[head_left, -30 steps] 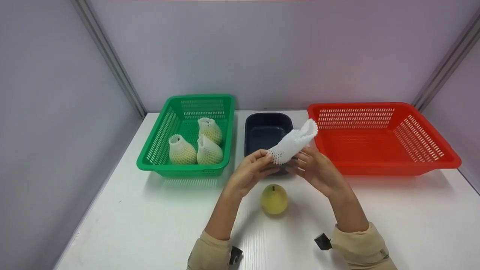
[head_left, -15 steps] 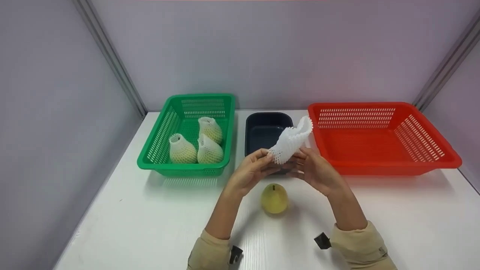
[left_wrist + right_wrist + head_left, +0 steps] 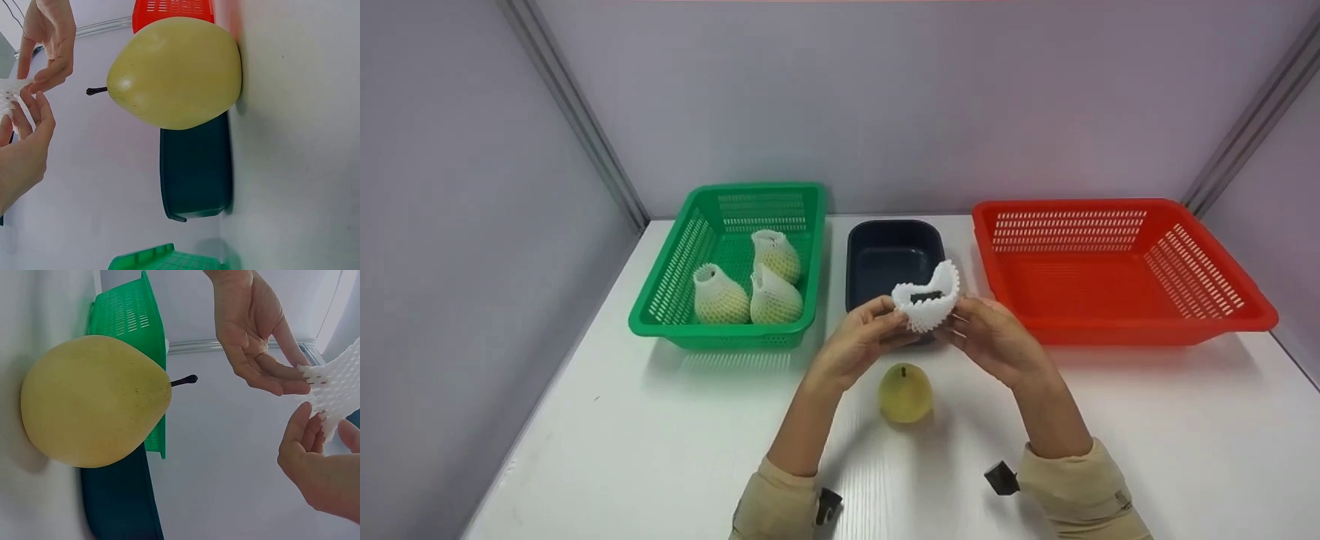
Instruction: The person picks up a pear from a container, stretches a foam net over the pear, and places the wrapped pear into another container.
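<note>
A white foam fruit net is held up above the table, its mouth spread and facing the head camera. My left hand pinches its left side between thumb and fingers. On the other side my right hand grips the net, thumb and fingers around its edge. The right wrist view shows the foam net stretched between both hands. Just below them, a bare yellow-green pear stands upright on the table with its dark stem up. That pear looms large in the left wrist view.
At the left, a green basket holds 3 pears in foam nets. A dark blue tub stands behind the hands. To the right is a red basket. Pale walls enclose the white table.
The foam net has tipped from pointing up and right to showing its open mouth to the head camera. Both hands stay nearly in place, and the pear has not moved.
</note>
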`<state>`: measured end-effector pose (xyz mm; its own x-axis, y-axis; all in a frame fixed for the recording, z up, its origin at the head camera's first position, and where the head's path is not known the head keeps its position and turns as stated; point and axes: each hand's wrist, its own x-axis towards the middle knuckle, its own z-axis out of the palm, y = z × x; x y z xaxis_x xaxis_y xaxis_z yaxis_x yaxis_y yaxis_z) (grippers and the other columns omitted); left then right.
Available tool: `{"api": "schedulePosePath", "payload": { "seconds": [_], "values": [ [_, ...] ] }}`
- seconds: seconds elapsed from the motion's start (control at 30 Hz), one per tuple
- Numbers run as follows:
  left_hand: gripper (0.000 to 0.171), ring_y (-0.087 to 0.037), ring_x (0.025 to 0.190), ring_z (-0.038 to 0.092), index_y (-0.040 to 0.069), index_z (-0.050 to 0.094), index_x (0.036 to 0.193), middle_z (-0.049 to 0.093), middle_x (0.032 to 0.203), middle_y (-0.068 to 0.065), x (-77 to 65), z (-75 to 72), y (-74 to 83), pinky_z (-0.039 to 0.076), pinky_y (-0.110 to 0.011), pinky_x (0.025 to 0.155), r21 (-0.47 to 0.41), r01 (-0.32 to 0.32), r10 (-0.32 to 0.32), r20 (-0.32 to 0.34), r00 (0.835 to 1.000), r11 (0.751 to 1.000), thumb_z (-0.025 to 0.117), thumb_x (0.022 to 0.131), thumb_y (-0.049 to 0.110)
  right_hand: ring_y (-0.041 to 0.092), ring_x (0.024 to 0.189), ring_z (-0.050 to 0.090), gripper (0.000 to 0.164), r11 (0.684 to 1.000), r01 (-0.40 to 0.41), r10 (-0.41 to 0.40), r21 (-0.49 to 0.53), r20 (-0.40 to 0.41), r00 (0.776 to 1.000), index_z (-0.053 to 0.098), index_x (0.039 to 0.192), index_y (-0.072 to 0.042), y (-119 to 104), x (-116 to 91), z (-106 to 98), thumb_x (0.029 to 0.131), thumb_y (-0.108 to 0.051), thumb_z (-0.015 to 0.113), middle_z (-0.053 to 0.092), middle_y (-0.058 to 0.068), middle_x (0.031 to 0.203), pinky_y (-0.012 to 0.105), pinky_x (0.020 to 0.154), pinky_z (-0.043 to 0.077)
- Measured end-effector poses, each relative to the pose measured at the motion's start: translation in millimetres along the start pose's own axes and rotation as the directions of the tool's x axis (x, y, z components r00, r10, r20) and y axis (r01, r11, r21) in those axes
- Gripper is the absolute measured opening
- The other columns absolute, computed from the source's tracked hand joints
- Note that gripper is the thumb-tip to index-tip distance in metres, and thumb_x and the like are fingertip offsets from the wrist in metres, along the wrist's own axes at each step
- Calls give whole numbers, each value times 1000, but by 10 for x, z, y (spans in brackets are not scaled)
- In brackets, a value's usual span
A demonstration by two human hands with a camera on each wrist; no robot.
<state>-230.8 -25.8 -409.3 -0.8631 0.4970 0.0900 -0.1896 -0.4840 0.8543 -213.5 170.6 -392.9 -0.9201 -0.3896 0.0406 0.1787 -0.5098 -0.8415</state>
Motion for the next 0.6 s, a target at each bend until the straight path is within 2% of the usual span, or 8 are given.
{"api": "schedulePosePath", "payload": {
  "seconds": [0.17, 0.37, 0.47, 0.6],
  "values": [
    [28, -20, 96, 58, -12, 45, 118, 60, 102, -9, -1, -5, -7, 39, -42, 94, -5, -7, 7, 4, 1000, 1000, 43, 91, -7, 19, 93, 53, 27, 1000, -13, 13, 15, 9, 1000, 67, 98, -8, -32, -16, 8, 94, -5, 40, 61, 4, 99, 32, 90, 38],
    [36, -19, 98, 57, -20, 37, 125, 58, 109, -15, -6, 19, 3, 39, -40, 94, -29, -7, 7, 13, 1000, 1000, 41, 91, -8, 19, 93, 51, 31, 1000, -23, 23, -14, -33, 999, 69, 92, -11, -52, -21, 22, 94, -8, 38, 60, 3, 98, 32, 87, 38],
    [33, -19, 94, 58, -19, 40, 123, 59, 106, -15, -10, 26, 6, 41, -40, 92, -46, 2, -2, 14, 1000, 999, 41, 91, -8, 20, 96, 50, 32, 1000, -12, 11, -22, -60, 998, 70, 93, -11, -49, -19, 22, 95, -9, 38, 59, 4, 101, 32, 90, 37],
    [23, -21, 90, 61, -11, 51, 113, 62, 99, -12, -21, 36, 0, 42, -42, 90, -82, 5, -3, 28, 1000, 997, 41, 93, -7, 19, 96, 52, 28, 999, 31, -32, -20, -56, 998, 65, 102, -9, -45, -32, 1, 96, -6, 38, 59, 5, 104, 32, 91, 39]
  ]
}}
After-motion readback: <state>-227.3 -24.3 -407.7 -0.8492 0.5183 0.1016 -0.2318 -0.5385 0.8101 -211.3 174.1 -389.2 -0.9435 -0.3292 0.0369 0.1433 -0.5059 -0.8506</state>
